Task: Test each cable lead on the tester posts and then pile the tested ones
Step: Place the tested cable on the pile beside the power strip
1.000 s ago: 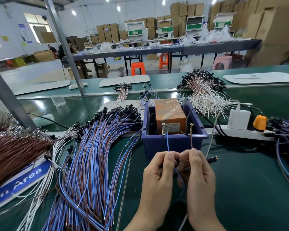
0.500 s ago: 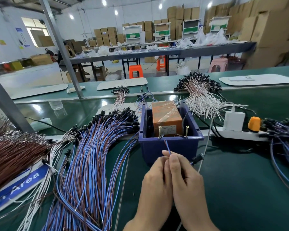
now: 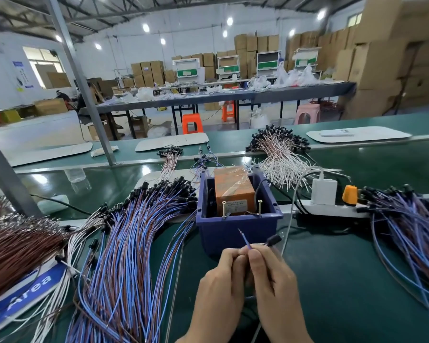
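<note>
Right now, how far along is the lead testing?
Done, probably: the right blue-brown pile. In hand: left hand and right hand pinch one blue lead, its bare tip short of the tester posts, touching neither. Left: the left blue-brown pile, likely untested; which pile is which isn't certain.

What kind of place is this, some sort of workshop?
Most likely a factory floor for cable assembly and testing. Large bundles of blue and brown leads lie on a long green bench, a blue bin holds a tester with two upright posts, and stacked cardboard cartons line the back.
</note>
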{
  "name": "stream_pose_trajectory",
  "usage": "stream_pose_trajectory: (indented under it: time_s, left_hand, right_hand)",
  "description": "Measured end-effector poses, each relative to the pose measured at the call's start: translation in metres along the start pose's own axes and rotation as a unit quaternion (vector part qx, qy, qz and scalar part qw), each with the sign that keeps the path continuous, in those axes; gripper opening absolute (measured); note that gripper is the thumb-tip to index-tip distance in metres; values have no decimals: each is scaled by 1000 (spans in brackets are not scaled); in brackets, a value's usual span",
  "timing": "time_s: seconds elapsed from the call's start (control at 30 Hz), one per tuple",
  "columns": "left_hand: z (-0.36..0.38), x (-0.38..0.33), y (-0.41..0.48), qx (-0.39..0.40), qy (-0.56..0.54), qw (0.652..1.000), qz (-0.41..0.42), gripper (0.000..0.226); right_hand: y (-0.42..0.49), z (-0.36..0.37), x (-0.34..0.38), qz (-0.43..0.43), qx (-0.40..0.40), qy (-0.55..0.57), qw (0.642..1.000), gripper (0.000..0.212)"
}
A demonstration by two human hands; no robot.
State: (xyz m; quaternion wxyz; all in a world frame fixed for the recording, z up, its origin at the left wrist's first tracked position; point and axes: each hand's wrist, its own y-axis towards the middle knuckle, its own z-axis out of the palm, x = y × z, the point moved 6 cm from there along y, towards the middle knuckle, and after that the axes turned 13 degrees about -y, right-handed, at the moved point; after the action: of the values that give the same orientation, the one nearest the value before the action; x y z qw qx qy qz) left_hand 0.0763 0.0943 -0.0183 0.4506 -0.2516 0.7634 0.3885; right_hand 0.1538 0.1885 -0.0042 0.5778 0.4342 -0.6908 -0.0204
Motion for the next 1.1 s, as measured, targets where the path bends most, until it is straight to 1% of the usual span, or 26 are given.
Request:
stream_pose_trajectory:
  time_s: [0.03, 0.07, 0.13, 0.2, 0.3, 0.37, 0.43, 0.5, 0.6, 0.67, 0.8, 0.87, 0.93, 1.0, 1.03, 1.1]
  left_hand:
    - [-3, 3, 0, -12, -7, 1000, -8, 29]
    - [-4, 3, 1, -25, -18, 1000, -4, 29]
    - [-8, -1, 1, -51, -46, 998, 15, 20]
    - [-13, -6, 3, -75, -87, 993, 14, 17]
    - [-22, -13, 7, -97, -121, 988, 25, 18]
    - [-26, -22, 12, -97, -121, 987, 34, 17]
    - [-27, -30, 21, -95, -144, 985, 29, 17]
    - [-25, -37, 33, -95, -172, 980, 16, 23]
    - [-7, -51, 55, -84, -213, 973, 3, 28]
    - [19, -67, 70, -56, -235, 970, 11, 27]
    - [100, -109, 106, 48, -247, 968, 16, 21]
    - [144, -128, 130, 87, -235, 968, -3, 20]
    - [186, -139, 148, 136, -219, 965, -52, 25]
    - [219, -137, 152, 180, -172, 963, -105, 31]
    - [230, -132, 150, 199, -144, 962, -121, 32]
    - [244, -121, 135, 238, -113, 956, -126, 31]
  right_hand:
    - [-2, 0, 1, -5, 0, 14, 1000, 30]
    - [-4, -2, 2, -5, -3, 28, 1000, 28]
    - [-10, -8, 0, 13, -9, 41, 999, 28]
    - [-15, -15, -6, 42, -21, 32, 998, 30]
    - [-16, -36, -15, 80, -71, 25, 994, 30]
    - [-15, -58, -23, 114, -118, 49, 985, 25]
    - [-18, -84, -35, 161, -174, 95, 967, 25]
    - [-24, -111, -53, 212, -230, 138, 940, 24]
    - [-40, -146, -71, 269, -286, 182, 901, 17]
    - [-52, -166, -78, 289, -321, 190, 882, 15]
    - [-62, -205, -82, 306, -407, 221, 832, 17]
    - [-57, -219, -82, 314, -421, 263, 810, 19]
    - [-53, -229, -84, 332, -399, 316, 794, 22]
    - [-52, -228, -84, 353, -331, 345, 804, 23]
    - [-52, -227, -83, 363, -301, 349, 810, 22]
    - [-51, -223, -84, 381, -284, 359, 803, 20]
